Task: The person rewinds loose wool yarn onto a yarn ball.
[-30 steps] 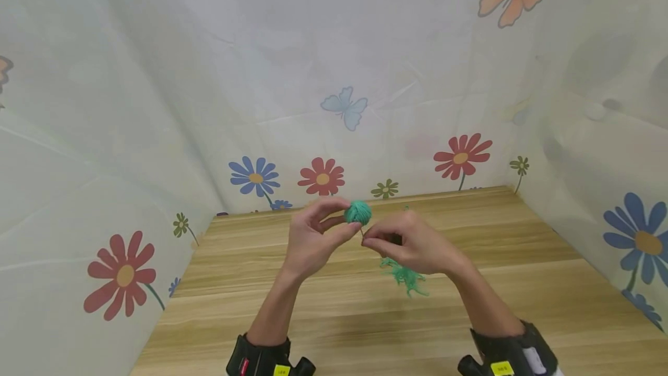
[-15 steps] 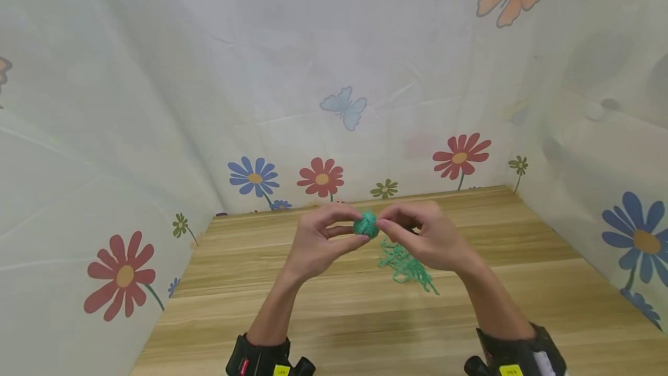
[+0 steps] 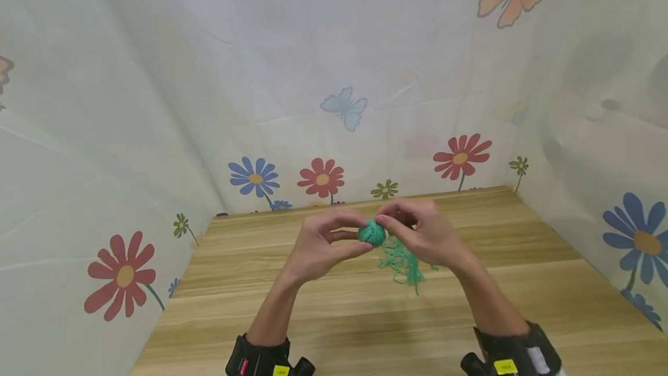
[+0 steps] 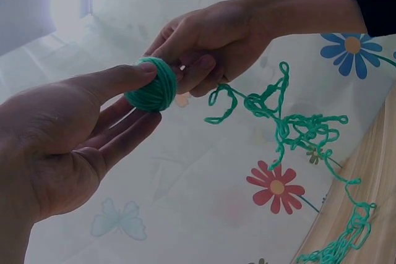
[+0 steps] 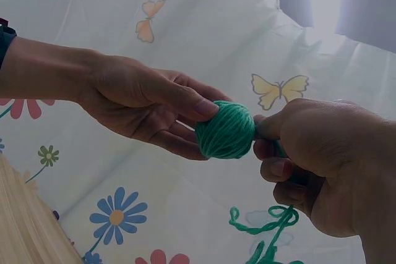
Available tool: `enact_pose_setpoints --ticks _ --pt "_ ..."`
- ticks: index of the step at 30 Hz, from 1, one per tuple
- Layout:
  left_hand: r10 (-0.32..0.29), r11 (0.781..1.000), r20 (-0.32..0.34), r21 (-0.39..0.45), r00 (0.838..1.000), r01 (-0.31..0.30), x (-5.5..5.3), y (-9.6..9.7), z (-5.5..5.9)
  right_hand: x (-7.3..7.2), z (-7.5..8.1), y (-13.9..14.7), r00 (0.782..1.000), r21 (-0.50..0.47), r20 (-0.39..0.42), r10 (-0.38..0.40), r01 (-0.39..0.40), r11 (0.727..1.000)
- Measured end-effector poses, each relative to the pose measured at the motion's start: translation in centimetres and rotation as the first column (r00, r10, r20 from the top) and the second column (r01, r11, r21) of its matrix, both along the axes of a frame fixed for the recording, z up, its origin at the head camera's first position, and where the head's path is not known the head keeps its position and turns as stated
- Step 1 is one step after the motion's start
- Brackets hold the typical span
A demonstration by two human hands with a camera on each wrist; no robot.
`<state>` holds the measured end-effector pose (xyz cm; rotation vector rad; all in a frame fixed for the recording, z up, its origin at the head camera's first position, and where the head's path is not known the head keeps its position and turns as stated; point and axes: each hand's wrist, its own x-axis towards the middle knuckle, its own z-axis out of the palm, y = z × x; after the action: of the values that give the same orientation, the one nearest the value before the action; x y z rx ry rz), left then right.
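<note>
A small ball of green yarn is held up over the table between the thumb and fingers of my left hand. My right hand is right beside the ball, its thumb and forefinger pinching the yarn close to the ball's surface. In the right wrist view the ball shows strands wound tightly side by side. Loose, kinked yarn hangs below my right hand in the left wrist view and runs down to a tangled heap by the wooden surface.
The wooden table stretches beneath both hands. Pale curtains with printed flowers and butterflies enclose it at the back and both sides. Black straps with cameras sit on both wrists.
My left hand has moved the yarn ball slightly right and down. My right hand has gone from below the ball to its upper right side, and the hanging yarn has shifted.
</note>
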<state>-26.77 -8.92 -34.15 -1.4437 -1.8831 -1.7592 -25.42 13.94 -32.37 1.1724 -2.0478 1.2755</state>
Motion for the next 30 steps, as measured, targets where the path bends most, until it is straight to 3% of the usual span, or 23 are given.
enact_pose_setpoints --ticks 7,14,20,25,30 --pt "-0.057 0.998 0.022 0.024 0.998 0.057 0.0 0.0 -0.1 -2.1 -1.8 0.6 0.999 -0.004 0.020 -0.036 0.036 0.999" --pt "-0.107 0.993 0.005 0.053 0.994 0.107 -1.1 -0.2 -1.2 -0.5 -0.3 -0.2 0.985 -0.025 0.036 -0.171 0.172 0.985" --pt "-0.155 0.985 0.017 0.083 0.988 0.153 -1.4 -0.3 -1.5 -2.1 -1.9 -0.1 0.969 -0.031 0.054 -0.242 0.244 0.969" --pt "-0.158 0.980 0.012 0.121 0.987 0.156 -1.3 -0.3 -1.5 -2.9 -2.8 0.2 0.977 0.053 0.052 -0.208 0.205 0.977" --pt "-0.082 0.980 -0.003 0.183 0.997 0.081 -1.4 -0.3 -1.4 -3.0 -2.9 0.3 0.997 0.137 0.020 -0.071 0.068 0.988"
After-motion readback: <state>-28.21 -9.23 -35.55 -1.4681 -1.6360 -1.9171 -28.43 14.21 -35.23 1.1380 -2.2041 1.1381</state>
